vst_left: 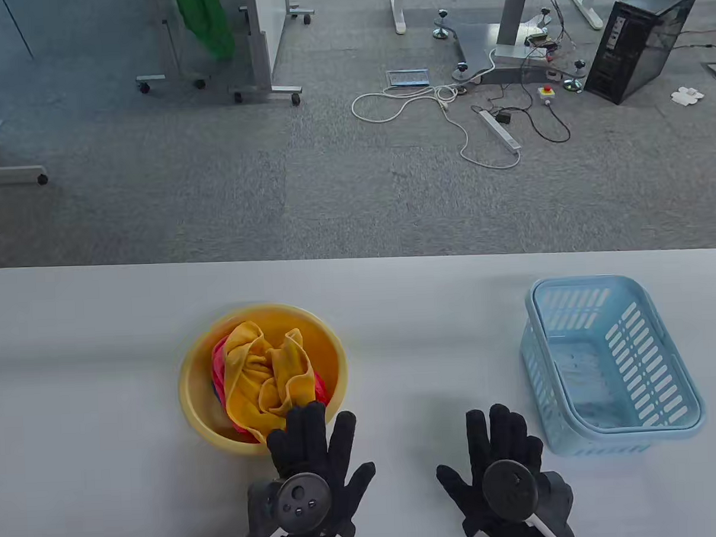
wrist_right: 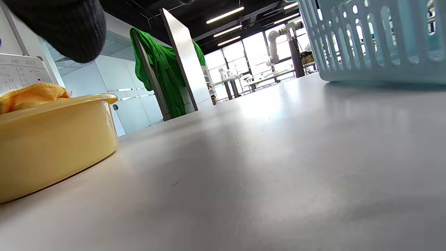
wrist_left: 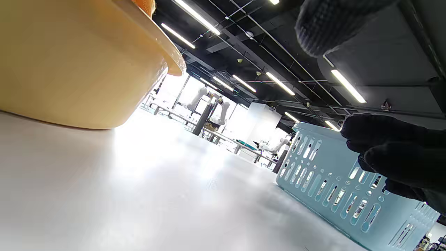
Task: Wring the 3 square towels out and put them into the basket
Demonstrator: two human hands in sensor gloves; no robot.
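A yellow basin (vst_left: pixel 191 394) stands on the white table, left of centre, with a crumpled yellow towel (vst_left: pixel 267 373) on top of a red one (vst_left: pixel 218 360); a bit of blue cloth shows below them. The light blue slotted basket (vst_left: pixel 651 327) stands at the right, nothing in it. My left hand (vst_left: pixel 310 454) lies flat by the front edge, fingers spread and straight, its fingertips (vst_left: pixel 308 416) over the basin's near rim. My right hand (vst_left: pixel 502 452) lies flat just left of the basket, fingers straight. Neither hand holds anything. The basin's wall (wrist_left: pixel 69 69) fills the left wrist view's upper left.
Beyond the table's far edge (vst_left: pixel 357 256) is grey carpet with cables, a power strip (vst_left: pixel 500 130), a black computer case (vst_left: pixel 644 39) and wheeled stands. A green cloth (wrist_right: pixel 160 73) hangs on a panel behind the basin.
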